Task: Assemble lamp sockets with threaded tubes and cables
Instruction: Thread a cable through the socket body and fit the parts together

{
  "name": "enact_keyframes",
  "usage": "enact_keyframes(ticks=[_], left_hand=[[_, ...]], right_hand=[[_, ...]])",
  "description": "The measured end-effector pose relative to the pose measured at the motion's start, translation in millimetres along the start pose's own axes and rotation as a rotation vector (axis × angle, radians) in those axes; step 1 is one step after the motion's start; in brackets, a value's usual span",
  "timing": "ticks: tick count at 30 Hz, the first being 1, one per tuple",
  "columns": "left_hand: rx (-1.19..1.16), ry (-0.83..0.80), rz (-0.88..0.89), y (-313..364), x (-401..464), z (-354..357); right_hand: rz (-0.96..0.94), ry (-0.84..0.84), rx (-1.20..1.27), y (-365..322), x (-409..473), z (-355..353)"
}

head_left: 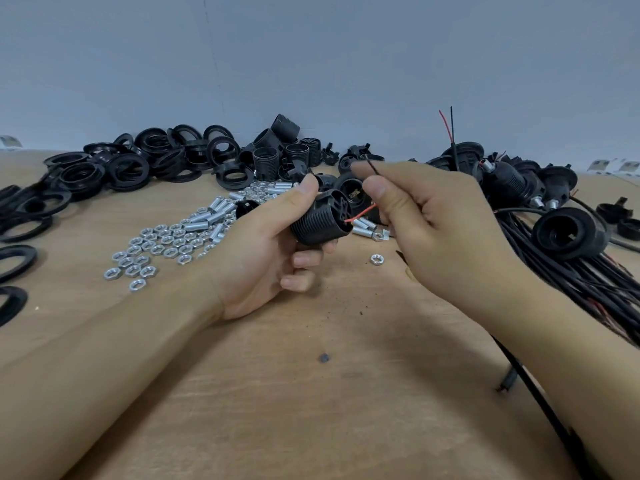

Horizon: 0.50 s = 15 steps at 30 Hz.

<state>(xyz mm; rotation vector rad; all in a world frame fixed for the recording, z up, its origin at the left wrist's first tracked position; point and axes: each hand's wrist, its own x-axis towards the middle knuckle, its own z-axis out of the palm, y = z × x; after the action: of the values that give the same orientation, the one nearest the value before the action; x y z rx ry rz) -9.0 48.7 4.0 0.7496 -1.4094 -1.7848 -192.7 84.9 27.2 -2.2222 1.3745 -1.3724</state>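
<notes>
A black threaded lamp socket point(320, 218) was gripped in the left hand point(273, 251), above the middle of the wooden table point(311, 393): the thumb lay over its top and the curled fingers closed beneath it, with the open end turned toward the right hand point(440, 223). A thin black wire point(373, 167) was pinched between the thumb and forefinger of the right hand, just beside the socket's mouth, and a red wire point(360, 213) was seen running from that mouth toward the right palm (how far it reached inside could not be told).

Hex nuts point(152, 247) and short threaded tubes point(216, 211) were scattered on the table left of the held socket, some of them hidden behind the left hand. A single nut point(375, 259) lay apart, between the two hands. Black rings point(114, 168) were heaped toward the far left edge, loose socket bodies point(277, 147) at the far edge against the wall, and a bundle of black cables point(568, 271) with finished sockets point(564, 233) along the right edge.
</notes>
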Motion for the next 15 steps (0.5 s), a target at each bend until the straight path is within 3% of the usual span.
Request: enact_keyframes(ticks=[7,15], left_hand=[[0.014,0.018,0.018,-0.5,0.2,0.2],[-0.006,0.041,0.037,-1.1,1.3,-0.9]], right_hand=[[-0.036,0.123,0.017,2.6,0.3,4.9],[-0.094,0.113,-0.01,3.3,-0.2,3.1]])
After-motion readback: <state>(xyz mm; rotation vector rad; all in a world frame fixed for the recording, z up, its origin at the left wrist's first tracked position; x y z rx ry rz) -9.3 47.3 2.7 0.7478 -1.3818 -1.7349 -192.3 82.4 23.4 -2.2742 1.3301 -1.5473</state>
